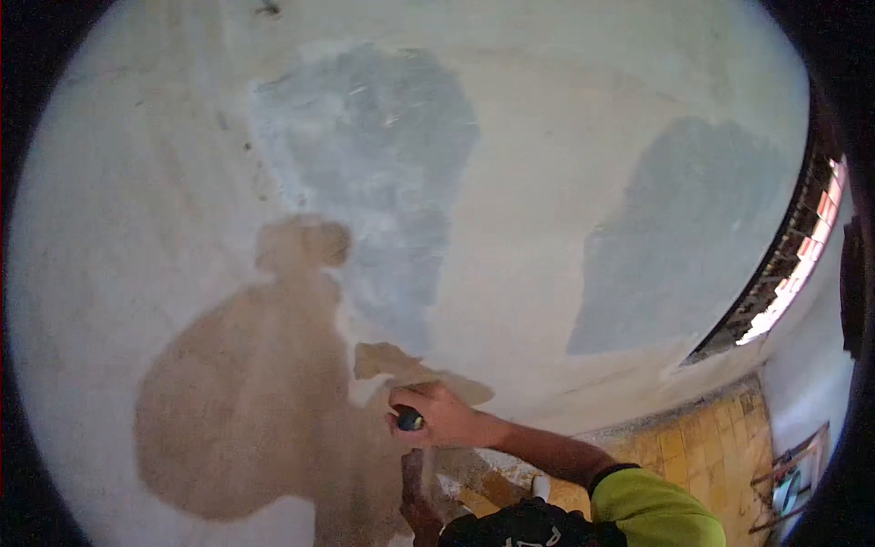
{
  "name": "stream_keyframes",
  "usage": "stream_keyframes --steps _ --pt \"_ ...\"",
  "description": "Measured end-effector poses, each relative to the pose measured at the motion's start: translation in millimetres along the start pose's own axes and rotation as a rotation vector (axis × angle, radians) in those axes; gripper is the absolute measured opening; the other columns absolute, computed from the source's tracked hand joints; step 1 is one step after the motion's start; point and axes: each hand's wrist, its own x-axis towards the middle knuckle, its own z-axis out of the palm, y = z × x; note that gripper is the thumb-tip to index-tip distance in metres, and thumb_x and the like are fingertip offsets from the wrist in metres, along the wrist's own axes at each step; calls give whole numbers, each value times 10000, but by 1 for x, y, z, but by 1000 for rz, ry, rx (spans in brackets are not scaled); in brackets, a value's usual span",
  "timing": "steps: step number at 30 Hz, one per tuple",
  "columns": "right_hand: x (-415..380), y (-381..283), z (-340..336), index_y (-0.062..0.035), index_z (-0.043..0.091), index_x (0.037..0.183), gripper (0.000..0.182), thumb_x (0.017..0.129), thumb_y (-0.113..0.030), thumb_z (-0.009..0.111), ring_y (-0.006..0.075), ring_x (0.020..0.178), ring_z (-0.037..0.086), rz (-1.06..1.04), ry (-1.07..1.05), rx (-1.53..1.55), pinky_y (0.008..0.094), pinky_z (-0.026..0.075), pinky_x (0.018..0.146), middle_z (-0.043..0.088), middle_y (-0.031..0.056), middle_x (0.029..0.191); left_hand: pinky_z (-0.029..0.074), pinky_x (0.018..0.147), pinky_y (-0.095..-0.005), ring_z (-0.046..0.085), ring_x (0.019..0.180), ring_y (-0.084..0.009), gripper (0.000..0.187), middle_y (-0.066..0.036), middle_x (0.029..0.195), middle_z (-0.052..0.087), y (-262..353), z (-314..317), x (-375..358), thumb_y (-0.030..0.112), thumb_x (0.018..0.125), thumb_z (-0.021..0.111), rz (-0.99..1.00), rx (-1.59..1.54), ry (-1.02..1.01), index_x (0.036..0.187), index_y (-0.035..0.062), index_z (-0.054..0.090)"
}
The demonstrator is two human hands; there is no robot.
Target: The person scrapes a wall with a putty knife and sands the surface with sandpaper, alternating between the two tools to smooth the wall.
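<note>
My right hand is closed round a dark handle, seen nearly end-on, close to the lower part of the wall. Whatever the handle belongs to is hidden by the hand and the angle. Below it, my left forearm reaches up in shade, and my left hand is dim with its fingers not made out. Grey patches cover parts of the pale wall: one patch above my hands, another patch to the right.
A large brown shadow falls over the wall at the left. Yellowish floor tiles show at lower right, with whitish debris near the wall's foot. An opening lets in light at the right edge.
</note>
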Motion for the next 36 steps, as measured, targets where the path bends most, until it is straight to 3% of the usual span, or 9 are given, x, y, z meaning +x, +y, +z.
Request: stream_keyframes --steps 6,8,12,18,22,27,31,33,36 --pt "-88 -6 -37 -35 547 1089 341 875 -260 690 370 753 668 550 -43 -167 428 550 708 639 203 1005 294 1127 -457 384 1360 -363 665 -199 1465 410 78 64 16 418 913 505 352 211 -230 1401 -25 418" --pt "-114 -3 -48 2 540 1098 277 925 -189 641 293 803 696 997 36 325 376 559 708 629 208 1080 273 1144 -465 344 1396 -374 702 -209 1489 380 114 87 17 391 907 532 574 528 -449 1439 -35 364" --pt "-170 5 -72 16 540 1098 200 955 -113 595 222 835 694 1050 360 604 340 570 714 623 193 1118 261 1155 -453 316 1414 -384 621 -223 1500 362 85 108 40 322 952 488 580 430 -513 1449 -27 359" --pt "-222 -12 -103 -3 530 958 81 937 -25 606 248 906 686 909 882 1157 390 604 757 623 213 1114 402 1080 -450 498 1285 -325 482 -170 1385 521 31 139 48 358 1028 404 -578 -811 -220 1380 36 474" --pt "-245 -18 -110 -18 529 922 187 861 9 704 239 872 698 1220 669 985 373 611 744 676 190 1027 442 1042 -448 554 1217 -302 447 -164 1304 588 55 162 33 353 1028 389 -722 -1326 -487 1321 45 526" --pt "-280 -6 -122 -9 508 895 245 817 54 733 247 897 699 1099 692 622 372 614 740 687 216 1009 397 1052 -448 499 1258 -274 420 -165 1339 547 85 174 35 333 1010 446 -448 -1157 -218 1289 28 518" --pt "-278 -1 -150 -18 518 883 269 790 45 763 209 911 696 1176 646 376 338 603 742 701 209 996 362 1082 -464 490 1267 -296 417 -149 1350 544 -42 148 27 305 1018 417 -109 -597 -1 1315 27 505" --pt "-266 -2 -163 -19 520 883 275 784 40 770 201 908 697 1170 526 308 331 600 746 705 206 989 378 1062 -488 482 1279 -356 553 -200 1348 540 5 173 30 388 904 565 770 557 -547 1346 62 497" --pt "-243 -5 -175 -24 507 866 302 771 24 789 188 914 696 1065 215 164 318 592 762 710 201 972 290 1134 -473 398 1336 -405 475 -208 1426 460 133 215 12 213 975 403 539 593 -837 1400 3 429"
